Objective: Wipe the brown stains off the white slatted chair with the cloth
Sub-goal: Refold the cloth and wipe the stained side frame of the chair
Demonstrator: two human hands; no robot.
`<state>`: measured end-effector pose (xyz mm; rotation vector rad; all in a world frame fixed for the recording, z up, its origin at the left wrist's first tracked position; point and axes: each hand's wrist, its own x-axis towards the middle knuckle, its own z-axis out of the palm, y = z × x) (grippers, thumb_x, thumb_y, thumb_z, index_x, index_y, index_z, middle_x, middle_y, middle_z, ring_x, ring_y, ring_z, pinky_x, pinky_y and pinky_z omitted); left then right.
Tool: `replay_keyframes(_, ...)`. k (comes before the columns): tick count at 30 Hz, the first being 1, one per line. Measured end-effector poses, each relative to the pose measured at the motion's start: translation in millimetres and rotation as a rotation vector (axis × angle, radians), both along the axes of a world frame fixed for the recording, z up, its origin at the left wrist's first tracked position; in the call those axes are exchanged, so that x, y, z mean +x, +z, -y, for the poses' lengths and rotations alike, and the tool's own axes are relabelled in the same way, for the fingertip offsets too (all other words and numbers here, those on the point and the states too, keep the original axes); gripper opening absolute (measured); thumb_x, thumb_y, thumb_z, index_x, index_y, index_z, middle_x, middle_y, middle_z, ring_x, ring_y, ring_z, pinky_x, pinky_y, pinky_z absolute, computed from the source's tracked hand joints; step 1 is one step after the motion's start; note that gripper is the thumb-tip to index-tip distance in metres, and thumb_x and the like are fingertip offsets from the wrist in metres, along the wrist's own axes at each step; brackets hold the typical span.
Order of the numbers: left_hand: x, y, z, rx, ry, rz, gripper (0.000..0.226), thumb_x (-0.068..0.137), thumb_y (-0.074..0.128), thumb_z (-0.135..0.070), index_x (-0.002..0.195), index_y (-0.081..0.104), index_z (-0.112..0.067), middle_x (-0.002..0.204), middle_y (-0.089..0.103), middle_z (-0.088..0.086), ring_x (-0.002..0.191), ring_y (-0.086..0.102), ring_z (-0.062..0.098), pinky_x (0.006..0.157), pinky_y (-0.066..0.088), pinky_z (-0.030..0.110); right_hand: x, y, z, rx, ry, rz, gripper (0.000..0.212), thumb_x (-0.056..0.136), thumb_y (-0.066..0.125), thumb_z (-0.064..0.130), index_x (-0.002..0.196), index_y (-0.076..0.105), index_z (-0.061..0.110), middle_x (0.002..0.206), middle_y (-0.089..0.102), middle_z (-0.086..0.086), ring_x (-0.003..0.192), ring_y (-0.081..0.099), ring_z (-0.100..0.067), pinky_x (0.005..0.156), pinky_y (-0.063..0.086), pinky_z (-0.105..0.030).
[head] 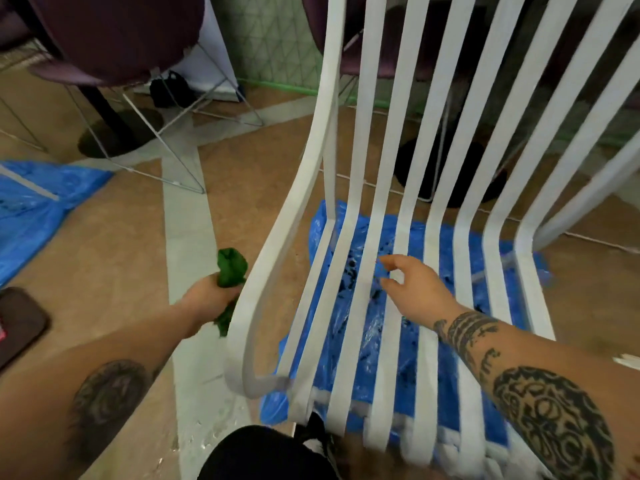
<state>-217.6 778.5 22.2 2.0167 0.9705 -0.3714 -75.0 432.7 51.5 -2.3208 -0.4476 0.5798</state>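
Green cloth (231,268) beside the chair (437,237)
Left hand (207,294) grips it at 9 o'clock, fingers partly behind the armrest (258,271); right hand (415,285) released; backrest (367,98) cut off at 12.

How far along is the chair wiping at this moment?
Done: no brown stains show on the chair slats in view, though blur may hide some. In hand: left hand grips the green cloth beside the armrest; right hand hovers over the seat, holding nothing. Left: armrest apparently next.
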Motion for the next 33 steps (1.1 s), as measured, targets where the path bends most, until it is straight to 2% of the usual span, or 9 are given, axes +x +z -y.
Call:
replay_keyframes(3, 19, 65, 15, 0.023, 0.149, 0.236, 0.030, 0.096, 0.066, -0.038, 0.113, 0.061, -0.015, 0.102, 0.071, 0.012, 0.089, 0.068, 0.028, 0.077, 0.058, 0.041, -10, 36, 11, -0.013, 0.004, 0.035, 0.045, 0.104, 0.053, 0.025, 0.148, 0.045, 0.024, 0.155, 0.040, 0.003, 0.137, 0.046, -0.022, 0.114, 0.039, -0.037)
replay_keyframes(7, 32, 150, 51, 0.114, 0.210, 0.561, 0.045, 0.096, 0.053, -0.061, 0.114, 0.059, -0.020, 0.110, 0.068, 0.005, 0.103, 0.065, 0.028, 0.094, 0.052, 0.043, -26, 94, 22, 0.060, 0.008, 0.127, 0.043, 0.104, 0.052, 0.026, 0.147, 0.046, 0.025, 0.154, 0.040, 0.005, 0.130, 0.052, -0.020, 0.105, 0.045, -0.030)
replay_keyframes(11, 33, 246, 118, 0.189, 0.286, 0.784, 0.070, 0.095, 0.036, -0.072, 0.120, 0.058, -0.011, 0.101, 0.062, 0.006, 0.095, 0.058, 0.024, 0.078, 0.043, 0.034, -43, 164, 34, 0.231, 0.021, 0.217, 0.041, 0.103, 0.054, 0.031, 0.144, 0.050, 0.026, 0.142, 0.051, 0.006, 0.130, 0.050, -0.016, 0.104, 0.044, -0.030)
replay_keyframes(15, 27, 296, 188, -0.062, 0.111, 0.679, 0.082, 0.086, 0.019, -0.084, 0.105, 0.065, -0.018, 0.104, 0.068, 0.006, 0.099, 0.066, 0.026, 0.092, 0.054, 0.042, -61, 224, 39, 0.487, -0.033, 0.185, 0.052, 0.098, 0.058, 0.045, 0.146, 0.048, 0.028, 0.127, 0.057, 0.011, 0.119, 0.057, -0.011, 0.100, 0.053, -0.039)
replay_keyframes(18, 15, 324, 244, -0.228, -0.086, 0.644, 0.078, 0.088, 0.013, -0.080, 0.103, 0.065, -0.023, 0.101, 0.072, 0.005, 0.095, 0.070, 0.023, 0.081, 0.059, 0.039, -79, 266, 56, 0.562, -0.040, 0.192, 0.059, 0.093, 0.065, 0.048, 0.146, 0.048, 0.029, 0.128, 0.059, 0.011, 0.115, 0.061, -0.011, 0.101, 0.053, -0.035)
replay_keyframes(21, 9, 342, 282, -0.346, -0.169, 0.619, 0.075, 0.091, 0.014, -0.079, 0.104, 0.066, -0.027, 0.105, 0.075, 0.008, 0.101, 0.071, 0.026, 0.088, 0.059, 0.045, -95, 298, 85, 0.533, -0.075, 0.356, 0.022, 0.096, 0.064, 0.035, 0.115, 0.072, 0.025, 0.104, 0.071, 0.010, 0.096, 0.066, -0.006, 0.089, 0.056, -0.028)
replay_keyframes(24, 5, 354, 299, -0.306, -0.241, 0.584, 0.074, 0.092, 0.018, -0.078, 0.103, 0.068, -0.025, 0.102, 0.077, 0.005, 0.101, 0.071, 0.027, 0.091, 0.058, 0.046, -105, 322, 117, 0.480, -0.167, 0.535, 0.023, 0.101, 0.057, 0.032, 0.087, 0.072, 0.022, 0.086, 0.069, 0.007, 0.082, 0.063, -0.006, 0.071, 0.050, -0.022)
replay_keyframes(27, -3, 363, 301, -0.204, -0.315, 0.545, 0.069, 0.094, 0.028, -0.076, 0.110, 0.066, -0.021, 0.107, 0.073, 0.007, 0.099, 0.070, 0.028, 0.085, 0.059, 0.042, -110, 347, 146, 0.428, -0.198, 0.579, 0.026, 0.104, 0.050, 0.036, 0.090, 0.066, 0.021, 0.085, 0.066, 0.005, 0.078, 0.058, -0.004, 0.061, 0.041, -0.017)
replay_keyframes(33, -19, 380, 303, -0.033, -0.410, 0.602, 0.052, 0.094, 0.054, -0.064, 0.113, 0.063, -0.017, 0.113, 0.067, 0.006, 0.096, 0.066, 0.021, 0.092, 0.055, 0.045, -118, 385, 168, 0.328, -0.123, 0.474, 0.049, 0.104, 0.042, 0.049, 0.089, 0.063, 0.007, 0.084, 0.064, -0.011, 0.079, 0.061, -0.025, 0.078, 0.049, -0.040)
